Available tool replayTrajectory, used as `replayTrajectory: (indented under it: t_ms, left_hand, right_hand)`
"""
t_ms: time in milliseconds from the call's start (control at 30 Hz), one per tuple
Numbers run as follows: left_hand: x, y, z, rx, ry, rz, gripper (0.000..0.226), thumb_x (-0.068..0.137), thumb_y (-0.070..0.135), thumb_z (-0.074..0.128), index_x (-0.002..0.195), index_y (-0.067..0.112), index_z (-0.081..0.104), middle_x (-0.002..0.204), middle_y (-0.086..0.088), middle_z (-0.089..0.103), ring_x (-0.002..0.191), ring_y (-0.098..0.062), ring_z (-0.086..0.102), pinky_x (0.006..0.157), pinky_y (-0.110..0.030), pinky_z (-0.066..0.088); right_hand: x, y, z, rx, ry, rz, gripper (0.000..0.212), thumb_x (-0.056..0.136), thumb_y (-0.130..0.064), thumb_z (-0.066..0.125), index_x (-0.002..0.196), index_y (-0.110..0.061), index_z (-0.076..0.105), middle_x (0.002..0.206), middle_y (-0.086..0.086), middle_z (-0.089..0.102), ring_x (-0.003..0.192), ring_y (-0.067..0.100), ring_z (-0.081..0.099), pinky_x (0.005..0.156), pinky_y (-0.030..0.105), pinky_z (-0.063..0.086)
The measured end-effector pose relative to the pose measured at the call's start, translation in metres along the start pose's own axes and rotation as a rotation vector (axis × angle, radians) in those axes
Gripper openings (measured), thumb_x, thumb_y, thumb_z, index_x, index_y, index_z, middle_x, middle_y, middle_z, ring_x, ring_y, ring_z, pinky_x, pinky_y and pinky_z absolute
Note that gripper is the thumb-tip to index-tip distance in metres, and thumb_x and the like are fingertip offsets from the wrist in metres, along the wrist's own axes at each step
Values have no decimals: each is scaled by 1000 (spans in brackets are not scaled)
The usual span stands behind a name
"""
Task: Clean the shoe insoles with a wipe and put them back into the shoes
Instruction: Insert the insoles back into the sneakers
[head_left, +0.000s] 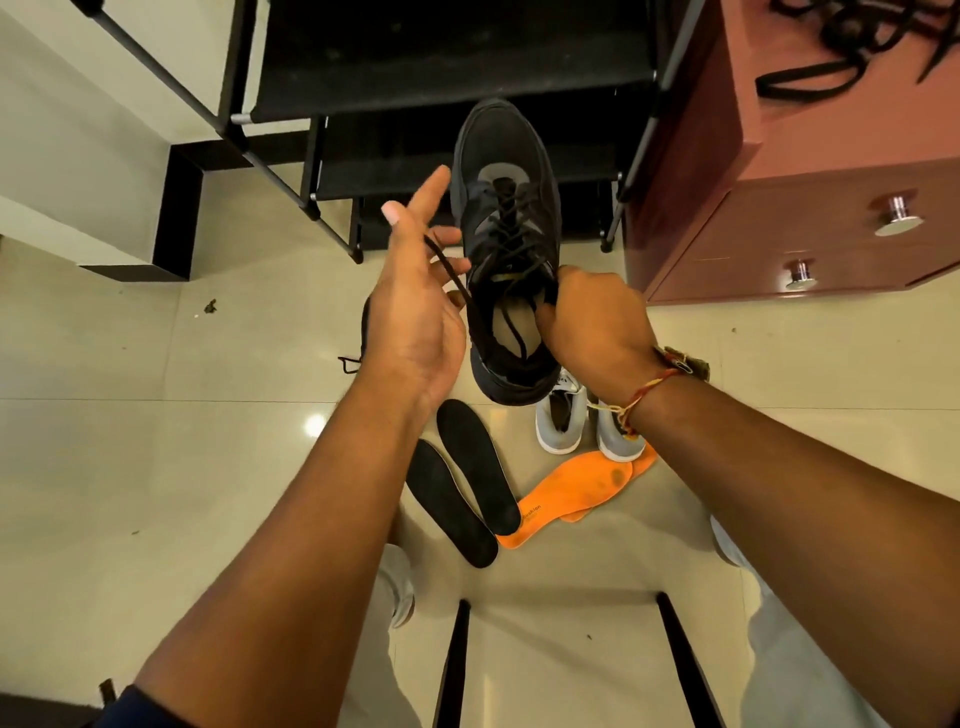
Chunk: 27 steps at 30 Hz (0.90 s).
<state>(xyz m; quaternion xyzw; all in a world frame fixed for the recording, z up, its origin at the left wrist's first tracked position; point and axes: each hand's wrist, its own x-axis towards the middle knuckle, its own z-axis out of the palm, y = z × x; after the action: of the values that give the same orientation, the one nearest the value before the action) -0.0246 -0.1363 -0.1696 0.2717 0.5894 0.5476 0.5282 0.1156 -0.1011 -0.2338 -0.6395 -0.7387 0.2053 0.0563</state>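
So from my end the right hand (592, 322) has its fingers curled tight round the collar of the black shoe (506, 208), held up dead centre of the frame. The left hand (415, 301) is spread open just beside it, with only a loose lace (452, 275) trailing over the fingers. Looks like the strip-out stage to me: black insoles (472, 462) and orange insoles (576, 488) lie on the floor at lower centre, so next I'd want the shoe set down and a wipe, which I can't see anywhere.

Blk shoe (506, 208) aloft, insoles (470, 467) below
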Motion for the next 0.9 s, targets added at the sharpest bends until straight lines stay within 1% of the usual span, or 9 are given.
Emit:
replayTrajectory:
  t_ms: [67,233,300,400,500,600,667,800,900]
  left_hand:
    - [-4,-5,4,266,-41,65,38,109,47,29,133,42,58,124,6,53,130,-13,49,112,-29,39]
    - [1,-25,-2,919,-115,240,32,101,26,58,132,24,65,105,13,52,98,1,54,86,-2,43]
    - [1,-28,-5,1169,-169,277,28,98,22,63,125,18,70,106,4,60,97,-8,57,79,-4,39]
    - [-1,-27,-3,1405,-284,267,23,100,18,59,119,15,71,106,-5,68,99,-21,62,87,-21,46]
    - [-6,-24,4,1549,-406,220,21,103,17,50,118,18,65,99,-4,67,95,-25,63,93,-39,50]
    - [-11,-27,6,1553,-539,81,19,108,30,39,98,26,55,84,7,54,90,-20,55,92,-37,31]
    - [-10,-32,2,1544,-578,-22,27,107,31,37,84,30,50,83,6,52,92,-21,54,87,-39,29]
    - [-9,-40,4,1569,-431,-20,28,103,30,43,83,25,63,85,5,57,96,-20,55,88,-40,27]
    - [-11,-42,8,1594,-209,15,19,101,21,51,91,25,66,85,4,57,96,-22,58,103,-45,29]
  right_hand:
    - [1,1,3,4,11,-8,24,97,-27,52,111,-10,62,98,17,69,89,41,65,66,33,40]
    - [2,1,2,49,29,-16,26,96,-31,52,109,-10,62,95,17,69,86,41,64,64,32,38]
    - [2,2,0,51,26,-10,27,97,-32,51,109,-11,62,96,16,69,86,40,64,64,32,37]
    - [3,5,0,23,20,-11,25,98,-29,51,110,-10,62,97,15,69,88,39,64,65,31,36]
    - [2,4,3,-10,33,-21,23,99,-27,51,111,-10,59,97,16,68,88,40,64,65,33,38]
    - [-1,2,5,-23,36,-57,22,99,-24,50,115,-11,56,97,16,68,88,41,64,66,36,43]
    - [-3,-1,6,-7,45,-81,25,97,-23,50,119,-12,55,96,17,68,87,42,64,68,38,48]
    - [-6,-10,6,60,36,-157,36,95,-22,52,131,-16,50,97,14,68,87,39,65,74,41,52]
    - [-5,-14,5,135,27,-186,37,95,-24,52,132,-18,50,97,13,68,87,38,64,75,43,54]
